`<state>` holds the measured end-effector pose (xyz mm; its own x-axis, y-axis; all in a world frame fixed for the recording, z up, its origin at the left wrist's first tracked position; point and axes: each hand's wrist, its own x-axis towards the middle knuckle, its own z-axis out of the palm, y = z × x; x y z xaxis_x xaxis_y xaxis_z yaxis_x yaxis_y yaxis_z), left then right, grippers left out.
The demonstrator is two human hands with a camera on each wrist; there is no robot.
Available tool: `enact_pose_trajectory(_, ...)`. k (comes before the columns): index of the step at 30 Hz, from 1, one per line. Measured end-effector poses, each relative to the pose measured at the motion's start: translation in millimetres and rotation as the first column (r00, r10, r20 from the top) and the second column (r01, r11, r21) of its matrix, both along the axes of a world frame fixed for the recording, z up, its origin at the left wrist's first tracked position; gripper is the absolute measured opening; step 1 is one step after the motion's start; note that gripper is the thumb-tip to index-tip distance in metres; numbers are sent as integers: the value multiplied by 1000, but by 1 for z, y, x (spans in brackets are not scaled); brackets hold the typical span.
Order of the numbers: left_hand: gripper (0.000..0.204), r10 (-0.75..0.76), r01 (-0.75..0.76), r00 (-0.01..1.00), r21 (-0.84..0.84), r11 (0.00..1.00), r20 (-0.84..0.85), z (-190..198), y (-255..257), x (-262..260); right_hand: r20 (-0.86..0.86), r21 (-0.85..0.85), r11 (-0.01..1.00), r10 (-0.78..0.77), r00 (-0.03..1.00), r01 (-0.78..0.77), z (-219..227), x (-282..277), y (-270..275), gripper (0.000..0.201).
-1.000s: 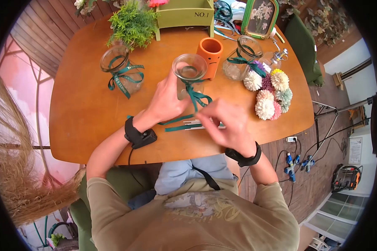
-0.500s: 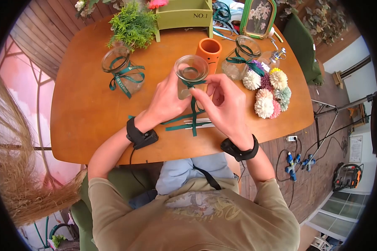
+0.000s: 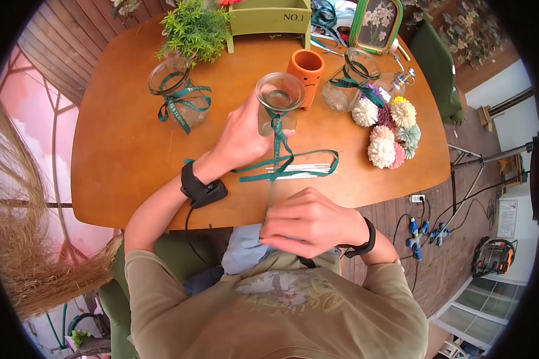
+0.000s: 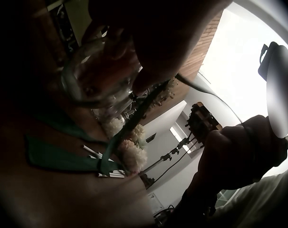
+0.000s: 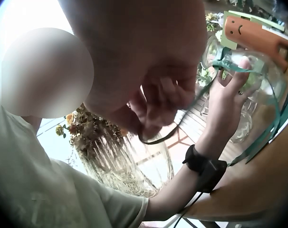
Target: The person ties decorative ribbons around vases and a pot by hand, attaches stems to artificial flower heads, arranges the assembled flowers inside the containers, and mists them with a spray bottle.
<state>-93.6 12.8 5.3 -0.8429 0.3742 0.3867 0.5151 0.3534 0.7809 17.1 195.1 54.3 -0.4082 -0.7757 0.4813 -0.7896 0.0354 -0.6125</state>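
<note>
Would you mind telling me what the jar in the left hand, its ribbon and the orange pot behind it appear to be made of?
Jar: clear glass, see-through and glinting. Ribbon: dark green fabric, probably satin; flat, limp, curling on the table. Orange pot: matte, opaque, likely ceramic or terracotta, though painted plastic is possible.

Colours on the table

Clear glass jar (image 3: 279,99) with dark green ribbon (image 3: 281,161); orange cup (image 3: 305,69) with a drawn face; orange-brown wooden table (image 3: 120,149); paper flowers (image 3: 392,134) in white, yellow, purple, pink and pale green; olive box (image 3: 269,18) lettered "NO.1" in black.
</note>
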Motion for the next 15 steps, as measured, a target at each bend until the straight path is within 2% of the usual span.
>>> enact_pose_trajectory(2, 76, 4, -4, 1000, -12, 1000, 6, 1, 0, 0, 48, 63, 998, 27, 998, -30, 1, -2, 9, 6)
enact_pose_trajectory(4, 76, 11, -10, 1000, -21, 1000, 12, 2, 0, 1, 106, -110, 941, -310, 945, 321, -7, -16, 16, 9)
enact_pose_trajectory(5, 76, 5, -5, 1000, 8, 1000, 17, 3, 0, 1, 260, -48, 824, -536, 803, 565, 0, -22, 15, 11)
enact_pose_trajectory(6, 76, -3, 3, 1000, 37, 999, 20, 3, 0, 1, 387, 52, 649, -714, 584, 759, 7, -29, 14, 13)
enact_pose_trajectory(8, 76, -13, 13, 1000, 29, 999, -4, 3, 0, 1, 458, -60, 571, -713, 531, 819, -5, -60, 15, 16)
enact_pose_trajectory(15, 79, 12, -12, 1000, -7, 1000, -18, 1, -1, 1, 436, -17, 618, -703, 562, 786, -17, -92, 7, 18)
